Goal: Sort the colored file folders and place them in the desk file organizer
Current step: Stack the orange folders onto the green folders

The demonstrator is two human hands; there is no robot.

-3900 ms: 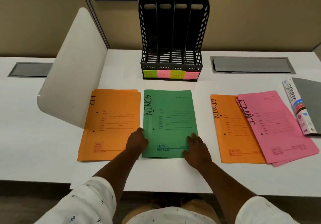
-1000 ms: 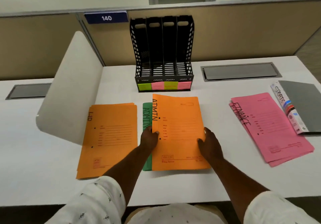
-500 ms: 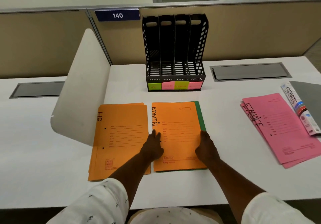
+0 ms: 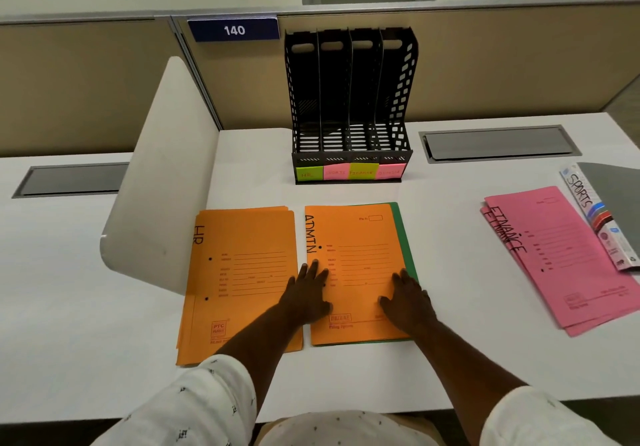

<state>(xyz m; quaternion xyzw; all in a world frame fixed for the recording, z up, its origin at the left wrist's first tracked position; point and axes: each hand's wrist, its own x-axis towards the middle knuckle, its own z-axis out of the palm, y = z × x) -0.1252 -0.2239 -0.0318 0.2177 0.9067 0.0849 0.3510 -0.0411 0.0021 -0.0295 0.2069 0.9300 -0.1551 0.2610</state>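
Observation:
An orange ADMIN folder (image 4: 360, 238) lies on a green folder (image 4: 401, 238), of which only the right edge and a bottom sliver show. My left hand (image 4: 310, 293) rests flat on the orange folder's left edge, fingers spread. My right hand (image 4: 407, 298) lies flat on its right side. An orange HR folder stack (image 4: 242, 272) sits just left. Pink FINANCE folders (image 4: 568, 258) lie at the right. The black four-slot file organizer (image 4: 349, 99) stands at the back with empty slots and sticky labels on its base.
A grey SPORTS folder (image 4: 613, 196) lies at the far right edge. A white curved divider panel (image 4: 162, 175) rises left of the folders. Two grey cable hatches (image 4: 495, 142) are set into the desk (image 4: 450, 359). A beige partition with a "140" sign (image 4: 233, 30) is behind.
The orange ADMIN folder went from the right pile onto the green folder, then was slid left and laid down. Both hands now lie flat on it.

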